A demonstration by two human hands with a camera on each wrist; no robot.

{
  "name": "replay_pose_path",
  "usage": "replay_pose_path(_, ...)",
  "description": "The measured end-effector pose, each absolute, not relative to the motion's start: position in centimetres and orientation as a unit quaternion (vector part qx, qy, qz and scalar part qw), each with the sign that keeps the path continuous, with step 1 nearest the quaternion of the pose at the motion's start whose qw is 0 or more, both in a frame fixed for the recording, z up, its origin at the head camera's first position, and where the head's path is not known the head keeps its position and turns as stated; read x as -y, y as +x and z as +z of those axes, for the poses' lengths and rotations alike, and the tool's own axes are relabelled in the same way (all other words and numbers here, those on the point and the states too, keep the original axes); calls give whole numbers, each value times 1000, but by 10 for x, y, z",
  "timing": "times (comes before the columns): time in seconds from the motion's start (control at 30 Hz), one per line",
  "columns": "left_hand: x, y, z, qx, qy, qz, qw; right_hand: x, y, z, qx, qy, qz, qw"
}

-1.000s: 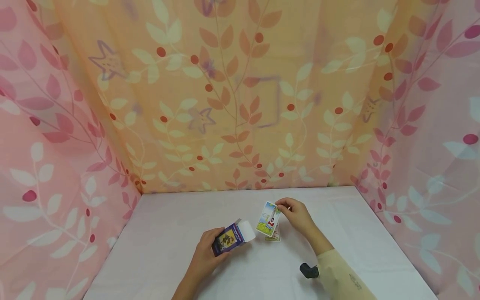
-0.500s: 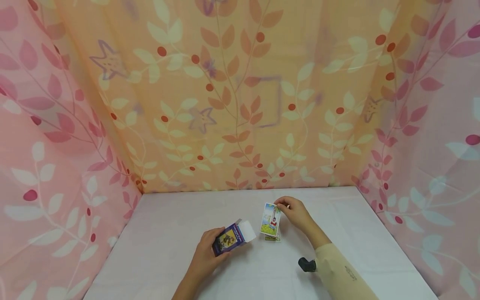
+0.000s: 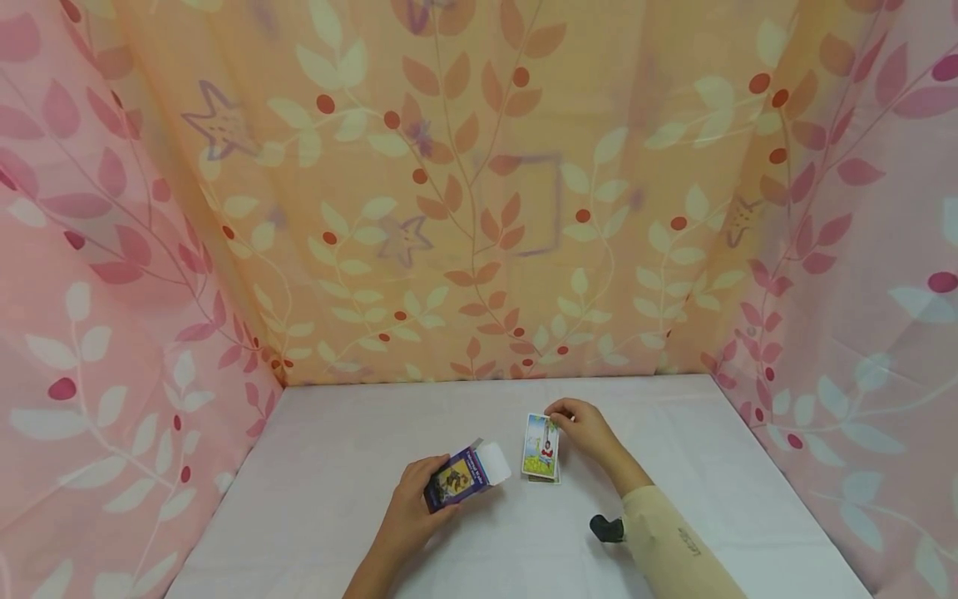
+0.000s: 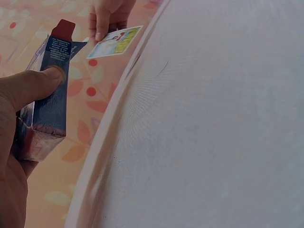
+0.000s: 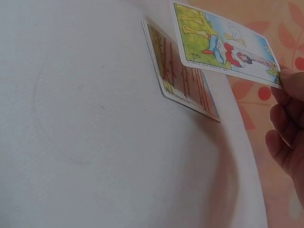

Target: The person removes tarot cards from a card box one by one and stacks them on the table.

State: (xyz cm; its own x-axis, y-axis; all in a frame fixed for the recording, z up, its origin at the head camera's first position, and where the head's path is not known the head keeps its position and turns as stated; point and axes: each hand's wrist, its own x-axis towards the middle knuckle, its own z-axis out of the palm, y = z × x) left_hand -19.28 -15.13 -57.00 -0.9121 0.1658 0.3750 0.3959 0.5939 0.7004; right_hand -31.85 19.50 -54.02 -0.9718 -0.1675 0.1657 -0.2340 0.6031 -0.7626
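My left hand (image 3: 416, 501) grips a dark blue card box (image 3: 456, 478), thumb along one narrow side; its white flap stands open towards the right. In the left wrist view the box (image 4: 51, 90) shows its printed edge and bottom end. My right hand (image 3: 587, 428) pinches one illustrated tarot card (image 3: 540, 445) by its top right corner. That card, with a seated figure and cups in the right wrist view, is held just above a small stack of cards (image 5: 183, 76) lying on the table. The held card hides much of the stack in the head view.
A white cloth covers the table (image 3: 337, 441). Orange floral curtain (image 3: 479, 208) hangs along the back edge, with pink floral curtains (image 3: 112, 333) on both sides. A black object (image 3: 606, 528) sits at the right wrist by the sleeve.
The right hand has brought the card slightly nearer and lower, and turned it straighter over the stack, covering more of it. The left hand and box stay nearly still.
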Motion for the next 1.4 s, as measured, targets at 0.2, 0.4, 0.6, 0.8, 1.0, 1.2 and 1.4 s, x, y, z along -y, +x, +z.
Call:
replay_pose_path(0.2, 152, -192, -569, 880, -160, -427, 135, -194, -322, -548, 892, 102, 440, 23)
replay_pose_path(0.4, 152, -192, -569, 881, -159, -426, 132, -193, -322, -556, 888, 87, 452, 7)
replay_pose_path(0.6, 152, -192, -570, 881, -161, -423, 137, -192, -321, -563, 878, 67, 473, -20)
replay_pose_path(0.8, 153, -192, -572, 879, -169, -419, 151, -192, -322, -572, 889, 81, 450, 0)
replay_pose_path(1.0, 153, -194, -572, 880, -173, -413, 159, -193, -323, -577, 901, 102, 420, 38)
replay_pose_path(1.2, 153, -193, -573, 879, -171, -420, 149, -193, -325, -581, 910, 99, 400, 38)
replay_pose_path(1.4, 152, -194, -572, 877, -173, -422, 150, -193, -328, -583, 920, 102, 376, 48)
